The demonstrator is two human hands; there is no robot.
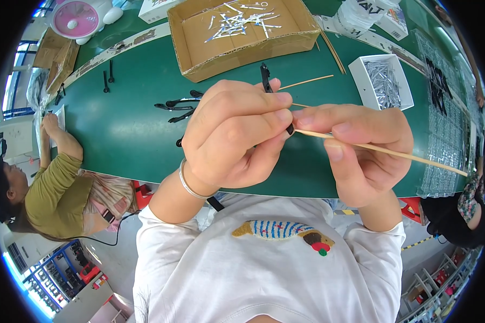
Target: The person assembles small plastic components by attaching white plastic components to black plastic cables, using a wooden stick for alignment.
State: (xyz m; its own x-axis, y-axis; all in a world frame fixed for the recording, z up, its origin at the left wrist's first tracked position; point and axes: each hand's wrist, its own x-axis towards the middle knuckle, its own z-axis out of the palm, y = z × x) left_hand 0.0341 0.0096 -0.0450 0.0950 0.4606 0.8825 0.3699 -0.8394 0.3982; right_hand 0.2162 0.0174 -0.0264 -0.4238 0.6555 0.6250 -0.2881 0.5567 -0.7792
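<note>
My left hand (pixel 226 134) is closed around a small black plastic part (pixel 265 78). One end of the part sticks up above the fingers, and its lower end shows beside the fingertips. My right hand (pixel 372 142) pinches a thin wooden stick (pixel 420 159) between thumb and fingers. The stick's tip meets the black part's lower end, close to the left fingertips; whether it goes inside cannot be made out. Several similar black parts (pixel 180 102), some with silvery strips, lie on the green table (pixel 129 129) just left of my left hand.
An open cardboard box (pixel 221 67) with loose silvery strips stands at the back. Right of it are wooden sticks (pixel 333 53) and a white box (pixel 367 86) of small metal pieces. Clear plastic trays (pixel 442 151) line the right edge. Co-workers sit left (pixel 54 188) and right (pixel 452 215).
</note>
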